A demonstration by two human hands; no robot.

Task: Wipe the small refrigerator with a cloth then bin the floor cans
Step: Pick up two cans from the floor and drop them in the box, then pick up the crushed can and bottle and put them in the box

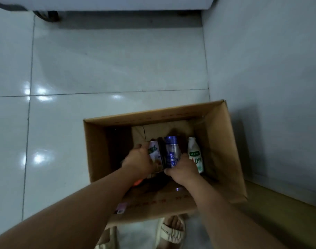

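Both my hands reach down into an open cardboard box [225, 141] standing on the floor. My left hand [138, 159] grips a white can with green print [154, 151]. My right hand [183, 168] grips a blue can [171, 150], and a dark, narrow object [161, 151] sits between the two cans. A white bottle with a green label [194, 153] lies in the box just right of my right hand. The bottom edge of the white refrigerator [117, 4] runs along the top of the view.
Glossy white floor tiles [99, 69] stretch from the box to the refrigerator. A grey wall [270, 69] rises on the right, close to the box. My foot in a beige sandal [171, 230] stands just below the box. A dark cable [45, 15] lies under the refrigerator.
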